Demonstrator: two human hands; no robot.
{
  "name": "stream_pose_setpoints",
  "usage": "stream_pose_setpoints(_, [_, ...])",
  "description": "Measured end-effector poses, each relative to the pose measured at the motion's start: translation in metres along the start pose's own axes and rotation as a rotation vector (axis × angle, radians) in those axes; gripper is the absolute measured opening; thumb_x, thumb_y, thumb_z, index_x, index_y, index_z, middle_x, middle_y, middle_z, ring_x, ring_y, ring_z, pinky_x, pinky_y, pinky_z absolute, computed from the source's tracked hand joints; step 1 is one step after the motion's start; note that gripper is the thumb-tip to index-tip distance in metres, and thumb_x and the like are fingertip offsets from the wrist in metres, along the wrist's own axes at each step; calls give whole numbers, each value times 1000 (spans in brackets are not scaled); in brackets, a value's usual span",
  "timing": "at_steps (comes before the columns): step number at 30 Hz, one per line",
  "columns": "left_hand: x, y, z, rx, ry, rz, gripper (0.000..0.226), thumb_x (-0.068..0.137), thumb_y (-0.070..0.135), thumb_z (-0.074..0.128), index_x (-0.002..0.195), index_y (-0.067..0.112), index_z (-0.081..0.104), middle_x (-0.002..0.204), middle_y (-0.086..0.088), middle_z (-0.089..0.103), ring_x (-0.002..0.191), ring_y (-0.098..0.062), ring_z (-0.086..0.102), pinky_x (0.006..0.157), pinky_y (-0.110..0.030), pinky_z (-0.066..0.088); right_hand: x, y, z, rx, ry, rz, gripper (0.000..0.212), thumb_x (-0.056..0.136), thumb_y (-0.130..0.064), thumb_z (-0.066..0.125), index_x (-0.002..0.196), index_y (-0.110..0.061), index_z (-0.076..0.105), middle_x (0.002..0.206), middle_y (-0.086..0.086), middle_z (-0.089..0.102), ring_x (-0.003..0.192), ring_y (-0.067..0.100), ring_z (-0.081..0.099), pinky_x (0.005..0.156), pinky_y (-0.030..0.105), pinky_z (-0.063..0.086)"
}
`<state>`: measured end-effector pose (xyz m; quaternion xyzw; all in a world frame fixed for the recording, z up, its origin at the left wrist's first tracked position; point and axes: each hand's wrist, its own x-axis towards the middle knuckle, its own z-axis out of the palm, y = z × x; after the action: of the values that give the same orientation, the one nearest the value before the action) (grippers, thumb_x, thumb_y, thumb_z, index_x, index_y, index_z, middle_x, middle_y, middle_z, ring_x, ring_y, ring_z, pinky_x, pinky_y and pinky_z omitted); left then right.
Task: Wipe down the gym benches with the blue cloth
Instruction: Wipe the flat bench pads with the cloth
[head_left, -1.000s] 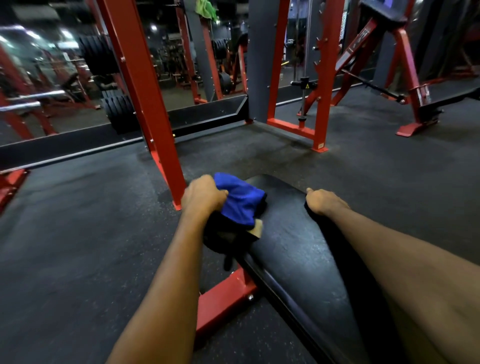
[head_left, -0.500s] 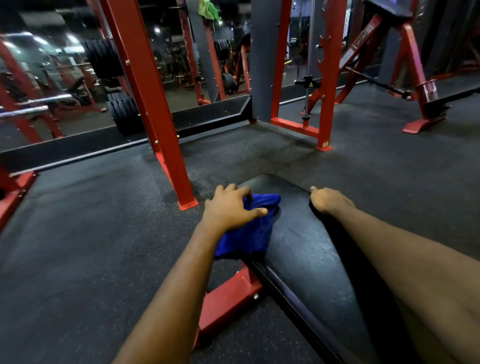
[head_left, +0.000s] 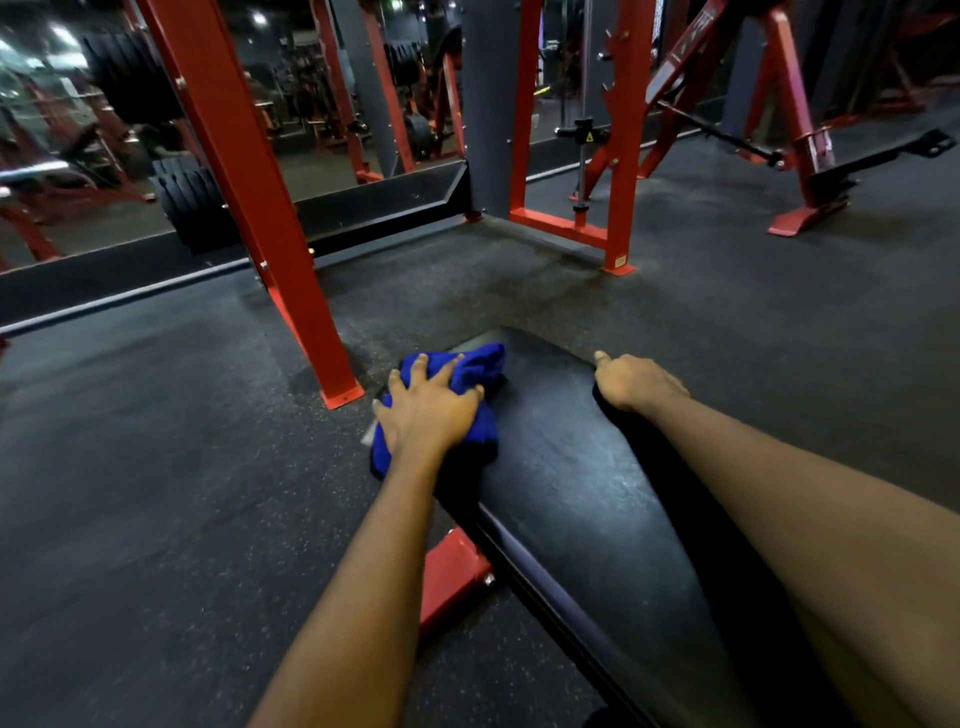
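A black padded gym bench (head_left: 566, 483) runs from the lower right toward the middle of the view, on a red frame (head_left: 452, 577). The blue cloth (head_left: 480, 366) lies bunched on the bench's far left corner and hangs over its left edge. My left hand (head_left: 428, 410) presses flat on the cloth with fingers spread. My right hand (head_left: 631, 382) grips the bench's far right edge, fingers curled over the side and thumb on top.
A red rack upright (head_left: 270, 218) stands on the dark rubber floor (head_left: 156, 493) just left of the bench end. Stacked weight plates (head_left: 189, 200) sit behind it by a mirror. More red machine frames (head_left: 618, 156) stand at the back and right.
My left hand went from gripping the cloth at the bench's left side to pressing it flat on top, sliding it onto the far left corner. My right hand stayed on the edge.
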<state>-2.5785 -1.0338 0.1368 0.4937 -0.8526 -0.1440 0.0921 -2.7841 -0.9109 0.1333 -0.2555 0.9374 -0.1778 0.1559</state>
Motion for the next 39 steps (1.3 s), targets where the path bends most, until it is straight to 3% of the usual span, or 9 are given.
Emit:
stream_pose_setpoints(6, [69,-9,-19,-33,-80,-73,53,94,58,44,144,41,41,148,-5,47,133,-33,44,105,-43,36,11,1,5,7,-3,0,61,105,-44,18,143,-4,46,150,20,44,136,35,44,111,45,33])
stream_pose_setpoints(8, [60,-7,-16,18,-32,-54,52,95,56,39,145,40,39,150,-4,43,135,-34,40,106,-48,32,10,1,4,9,-4,11,62,105,-45,18,143,-5,46,150,21,43,135,36,45,112,46,33])
stream_pose_setpoints(11, [17,-7,-5,6,42,-18,53,95,51,35,148,41,32,160,3,23,145,-31,20,111,-58,19,7,-1,3,4,-15,13,63,104,-46,17,143,-4,46,150,22,42,136,36,44,114,47,33])
stream_pose_setpoints(15, [-43,-9,8,-63,58,48,54,95,48,40,148,45,30,163,11,10,150,-23,1,116,-58,14,4,-1,3,-4,3,9,63,104,-45,17,144,-6,46,151,21,42,137,36,43,113,48,32])
stream_pose_setpoints(21, [22,41,6,143,-163,240,56,95,63,33,148,59,12,165,11,-1,151,-32,-4,115,-65,5,6,-2,3,-9,-4,19,61,105,-45,17,143,-7,46,149,21,44,135,36,45,111,47,34])
stream_pose_setpoints(24, [56,86,18,147,-231,327,56,96,61,35,148,56,15,165,8,-1,150,-35,-6,114,-68,2,13,-1,4,1,7,19,60,105,-45,19,142,-8,48,147,20,47,133,36,47,109,46,36])
stream_pose_setpoints(28, [67,101,23,134,-239,398,53,96,56,38,148,49,29,164,9,9,150,-33,-2,112,-68,5,13,0,6,9,-5,9,61,104,-47,20,139,-7,51,146,21,48,132,36,49,109,46,37])
stream_pose_setpoints(32, [69,76,22,124,-171,440,52,96,55,36,147,51,27,163,10,15,149,-27,9,114,-63,17,7,-1,2,23,5,8,62,104,-46,21,139,-4,50,146,22,47,133,36,48,111,46,36])
stream_pose_setpoints(39, [115,73,13,79,-163,371,50,92,53,42,142,47,40,152,9,39,137,-27,34,108,-59,25,7,-4,2,11,10,44,61,106,-44,20,140,-4,49,147,21,46,134,36,46,109,45,34])
